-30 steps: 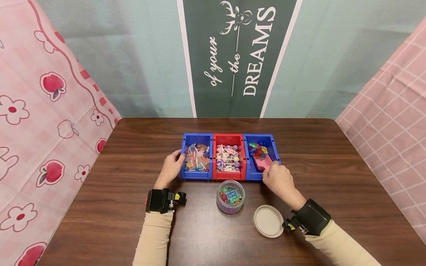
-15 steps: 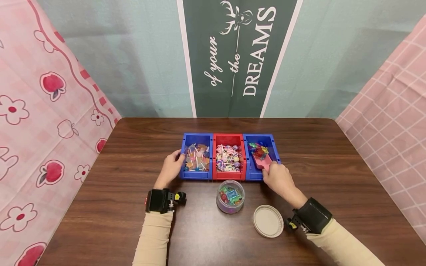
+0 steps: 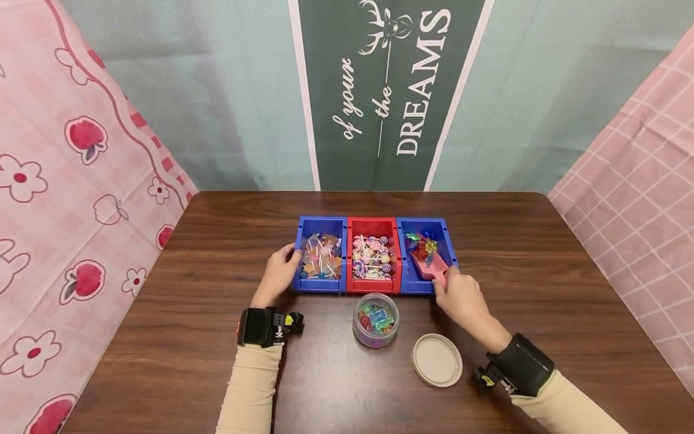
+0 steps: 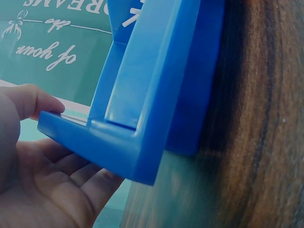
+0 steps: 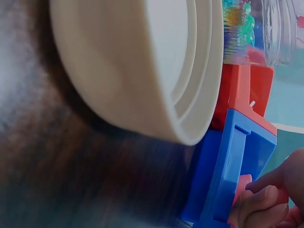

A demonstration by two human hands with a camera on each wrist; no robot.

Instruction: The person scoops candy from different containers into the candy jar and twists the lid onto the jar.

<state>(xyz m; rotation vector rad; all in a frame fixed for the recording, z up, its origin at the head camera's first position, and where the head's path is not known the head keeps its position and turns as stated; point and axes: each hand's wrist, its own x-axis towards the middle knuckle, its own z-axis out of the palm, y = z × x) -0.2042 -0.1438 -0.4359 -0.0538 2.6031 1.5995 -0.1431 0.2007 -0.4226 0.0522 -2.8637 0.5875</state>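
My left hand (image 3: 279,272) grips the side wall of the left blue bin (image 3: 321,286), thumb over the rim and fingers outside, as the left wrist view shows. That bin holds wrapped lollipops (image 3: 321,256). With my right hand (image 3: 461,299) I hold a pink scoop (image 3: 432,268) by its handle. Its bowl lies inside the right blue bin (image 3: 416,285), against colourful clear candies (image 3: 423,246) at the back; a few sit at its front lip. In the right wrist view the curled fingers (image 5: 259,204) show above the bin's front wall.
Between the blue bins stands a red bin (image 3: 374,287) of small lollipops. In front is an uncovered clear jar (image 3: 375,341) with colourful candies. Its cream-coloured lid (image 3: 437,360) lies to the right on the brown wooden table (image 3: 336,392), near my right wrist.
My right hand has shifted slightly right and toward me with the scoop, whose bowl and handle now show more. My left hand stays in place on the bin.
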